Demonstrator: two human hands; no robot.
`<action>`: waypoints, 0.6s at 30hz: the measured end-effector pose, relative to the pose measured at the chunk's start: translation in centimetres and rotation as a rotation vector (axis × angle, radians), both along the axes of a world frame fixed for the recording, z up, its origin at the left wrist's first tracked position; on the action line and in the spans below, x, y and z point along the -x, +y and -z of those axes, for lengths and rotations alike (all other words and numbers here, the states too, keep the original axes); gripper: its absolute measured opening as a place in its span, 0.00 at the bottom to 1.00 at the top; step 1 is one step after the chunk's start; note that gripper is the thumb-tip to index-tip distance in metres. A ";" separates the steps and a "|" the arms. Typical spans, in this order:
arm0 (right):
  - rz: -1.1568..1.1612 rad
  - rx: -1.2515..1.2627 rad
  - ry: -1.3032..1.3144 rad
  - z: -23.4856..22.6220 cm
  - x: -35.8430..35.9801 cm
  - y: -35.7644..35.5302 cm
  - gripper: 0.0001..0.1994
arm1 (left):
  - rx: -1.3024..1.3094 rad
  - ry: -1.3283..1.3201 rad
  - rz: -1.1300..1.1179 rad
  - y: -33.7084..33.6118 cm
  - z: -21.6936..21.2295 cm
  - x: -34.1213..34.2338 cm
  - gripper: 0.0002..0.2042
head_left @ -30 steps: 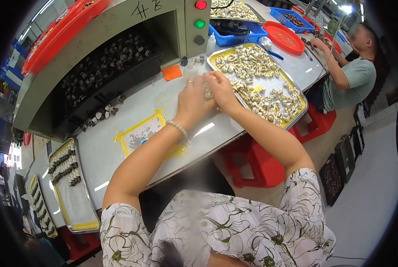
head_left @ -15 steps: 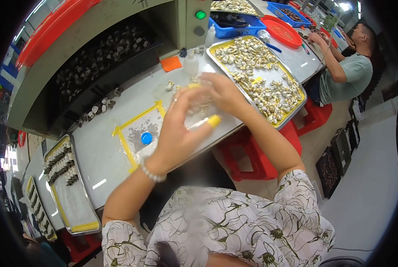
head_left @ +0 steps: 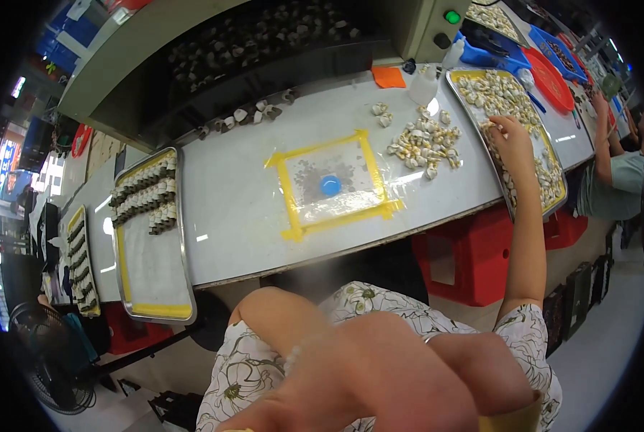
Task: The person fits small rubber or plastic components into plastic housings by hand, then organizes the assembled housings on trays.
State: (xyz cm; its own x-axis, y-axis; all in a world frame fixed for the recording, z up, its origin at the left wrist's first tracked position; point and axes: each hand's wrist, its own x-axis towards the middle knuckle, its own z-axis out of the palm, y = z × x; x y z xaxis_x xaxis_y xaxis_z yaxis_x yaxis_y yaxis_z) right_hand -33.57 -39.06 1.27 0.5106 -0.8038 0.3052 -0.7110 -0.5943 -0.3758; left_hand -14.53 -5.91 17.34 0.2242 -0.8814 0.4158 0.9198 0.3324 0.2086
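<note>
My right hand (head_left: 512, 144) reaches over the left edge of a metal tray (head_left: 468, 73) full of small white-and-yellow pieces. Its fingers are bent, tips drawn together at the pieces; what they hold is too small to make out. My left hand (head_left: 394, 367), with a beaded bracelet, is raised very close in front of me, low in the view. It looks large and blurred, and its fingers are mostly hidden. A loose pile (head_left: 422, 144) of the same pieces lies left of the tray. Farther left, a round blue cap (head_left: 330, 186) sits on a yellow-taped white sheet (head_left: 350, 155).
A tray (head_left: 156, 311) with rows of dark-and-white pieces is at left. Behind the table stands a box-like machine (head_left: 412, 32) with a dark opening. A white bottle (head_left: 424, 86) and orange square (head_left: 388, 77) stand near it. A red stool (head_left: 473, 263) is below; another person (head_left: 617, 180) sits at right.
My hands were together, blurred, over the pile. The right has gone right to the tray; the left has come back close to me. The view has turned left.
</note>
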 end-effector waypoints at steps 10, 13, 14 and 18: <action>-0.111 0.112 -0.092 -0.3 -4.7 3.8 0.10 | -0.051 0.113 0.042 1.9 -0.5 -2.1 0.11; -0.213 -0.086 -0.259 -0.9 -6.3 7.3 0.11 | 0.154 -0.316 -0.239 -0.1 3.5 -6.0 0.14; -0.295 -0.186 -0.339 -1.1 -6.9 8.1 0.12 | 0.123 -0.439 -0.291 -0.1 4.1 -7.6 0.14; -0.442 -0.195 -0.354 -0.9 -9.3 10.0 0.12 | -0.796 -1.201 -1.116 -2.7 11.1 -15.7 0.22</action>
